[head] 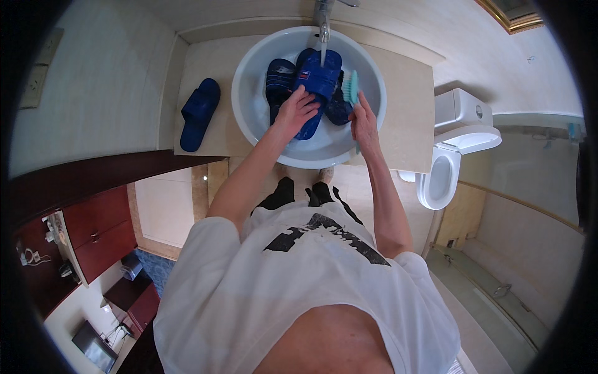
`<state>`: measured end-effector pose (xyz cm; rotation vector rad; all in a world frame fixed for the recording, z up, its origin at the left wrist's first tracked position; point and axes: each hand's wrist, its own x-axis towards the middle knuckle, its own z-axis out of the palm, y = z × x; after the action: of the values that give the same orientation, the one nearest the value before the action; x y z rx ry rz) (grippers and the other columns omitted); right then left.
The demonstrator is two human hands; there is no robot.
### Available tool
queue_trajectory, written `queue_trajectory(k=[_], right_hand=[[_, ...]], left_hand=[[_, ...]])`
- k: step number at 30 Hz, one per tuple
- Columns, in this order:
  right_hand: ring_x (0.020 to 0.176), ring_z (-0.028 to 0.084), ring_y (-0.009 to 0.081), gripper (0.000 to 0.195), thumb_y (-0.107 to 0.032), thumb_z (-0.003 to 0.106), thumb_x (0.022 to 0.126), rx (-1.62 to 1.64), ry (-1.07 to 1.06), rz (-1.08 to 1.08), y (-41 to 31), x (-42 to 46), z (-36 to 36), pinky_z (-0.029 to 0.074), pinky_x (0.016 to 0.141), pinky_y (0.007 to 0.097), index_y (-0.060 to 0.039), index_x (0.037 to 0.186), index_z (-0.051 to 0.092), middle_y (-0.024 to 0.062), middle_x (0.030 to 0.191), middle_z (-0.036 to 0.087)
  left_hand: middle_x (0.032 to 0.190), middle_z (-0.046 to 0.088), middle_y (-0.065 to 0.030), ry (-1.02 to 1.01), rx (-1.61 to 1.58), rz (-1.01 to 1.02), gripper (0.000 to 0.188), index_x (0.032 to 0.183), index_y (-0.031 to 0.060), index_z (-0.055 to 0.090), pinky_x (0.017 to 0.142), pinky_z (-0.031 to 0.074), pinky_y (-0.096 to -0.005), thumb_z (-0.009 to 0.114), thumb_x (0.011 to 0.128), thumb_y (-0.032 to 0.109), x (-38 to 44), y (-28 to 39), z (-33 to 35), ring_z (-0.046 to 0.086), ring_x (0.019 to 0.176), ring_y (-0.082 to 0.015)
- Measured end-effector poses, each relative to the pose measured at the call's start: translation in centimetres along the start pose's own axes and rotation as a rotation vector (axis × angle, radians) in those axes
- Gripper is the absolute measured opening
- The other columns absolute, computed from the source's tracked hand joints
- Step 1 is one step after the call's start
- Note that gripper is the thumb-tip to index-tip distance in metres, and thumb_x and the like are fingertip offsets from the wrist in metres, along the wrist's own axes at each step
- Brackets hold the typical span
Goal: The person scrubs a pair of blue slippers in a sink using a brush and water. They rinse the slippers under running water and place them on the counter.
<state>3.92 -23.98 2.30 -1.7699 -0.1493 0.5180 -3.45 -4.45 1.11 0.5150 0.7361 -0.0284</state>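
My left hand [298, 110] grips a blue slide slipper [330, 77] by its middle, fingers across the strap's open end. A thin stream of water from the chrome faucet [324, 32] runs onto its toe end. My right hand [366, 122] holds a turquoise scrub brush [353, 88] by the handle, its pale bristles turned left towards the slipper. The round white washbasin [239, 96] also contains a dark slipper [279, 79] at the left and another dark slipper [337, 111] at the right. Part of a further dark slipper [306, 55] shows behind the held one.
A single blue slipper [200, 114] lies on the beige countertop [406, 117], left of the basin. To the right stands a white toilet [440, 180] with its lid raised, beside a glass shower enclosure [537, 168]. A gold-framed mirror [514, 21] hangs upper right.
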Motion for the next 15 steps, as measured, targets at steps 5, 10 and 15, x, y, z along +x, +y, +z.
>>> queue_trajectory(k=[5,10,15], right_hand=[[0.066,0.061,0.0325,0.050,-0.019,0.050,0.091,-0.662,0.068,-0.457,-5.6,2.1,3.8,0.048,0.060,0.0449,-0.0147,0.141,0.042,0.0195,0.090,0.064],[0.074,0.063,0.0405,0.047,-0.013,0.052,0.088,-0.969,-0.040,-0.349,-5.5,-1.3,6.5,0.049,0.062,0.0509,-0.0190,0.134,0.048,0.0206,0.080,0.059],[0.067,0.063,0.0381,0.059,-0.009,0.058,0.079,-1.156,0.039,-0.332,-3.3,3.1,7.0,0.051,0.057,0.0472,-0.0145,0.136,0.044,0.0187,0.084,0.059]], left_hand=[[0.131,0.050,-0.0118,-0.103,-0.250,0.004,0.053,0.128,0.0090,0.049,0.108,0.032,-0.0441,0.056,0.091,0.047,3.8,-0.5,1.7,0.047,0.122,-0.0285],[0.117,0.058,-0.0073,-0.102,-0.269,0.057,0.047,0.117,0.0121,0.055,0.098,0.042,-0.0410,0.043,0.096,0.053,5.8,-2.2,0.7,0.054,0.109,-0.0245],[0.125,0.057,-0.0055,-0.269,-0.330,-0.061,0.055,0.127,0.0138,0.051,0.099,0.040,-0.0390,0.042,0.094,0.056,5.9,-4.1,0.5,0.052,0.116,-0.0235]])
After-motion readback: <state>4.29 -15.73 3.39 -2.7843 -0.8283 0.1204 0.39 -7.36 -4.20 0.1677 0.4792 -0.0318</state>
